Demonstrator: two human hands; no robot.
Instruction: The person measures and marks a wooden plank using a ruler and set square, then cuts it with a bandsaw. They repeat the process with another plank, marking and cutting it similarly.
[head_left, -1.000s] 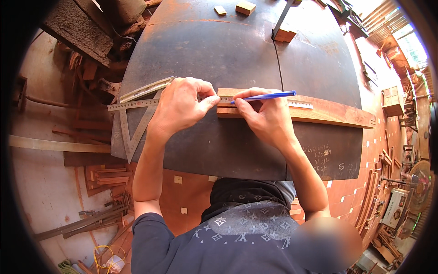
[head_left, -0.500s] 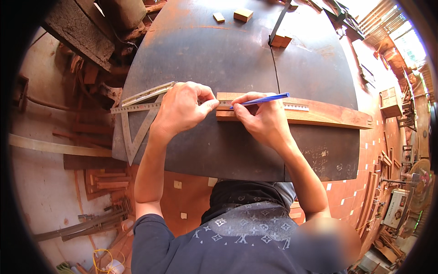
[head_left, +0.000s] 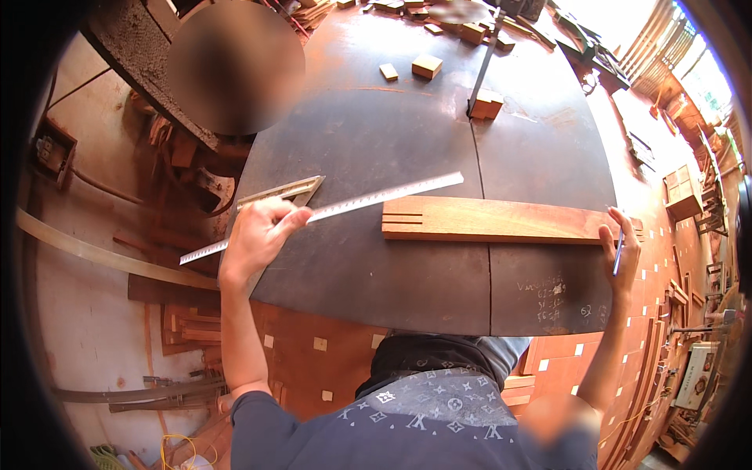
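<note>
- Left hand [head_left: 258, 235] was closed around a long steel ruler [head_left: 329, 210], gripping it near its lower left third, while the right hand [head_left: 620, 249] pinched a blue pen [head_left: 617, 252] upright between thumb and fingers and rested against the far right end of a wooden board [head_left: 493, 219].
- Under both hands spread a big dark metal worktable [head_left: 376, 141], rust-toned toward its far side, with a straight seam running away from the person between the two hands.
- Between the hands lay the wooden board, flat on the table, its left end cut with narrow slots and its right end touching the right hand's fingers.
- From the left hand the steel ruler ran up and to the right, its far tip ending just above the board's left part.
- Just beyond the left hand lay a metal square [head_left: 286, 190], partly hidden by the fingers and the ruler.
- Well beyond both hands, on the far side of the table, sat several small wood blocks [head_left: 427, 66], and one block [head_left: 486, 104] stood at the foot of a thin upright blade.
- Near the right hand, on the table's near edge, were faint chalk marks [head_left: 548, 294].
</note>
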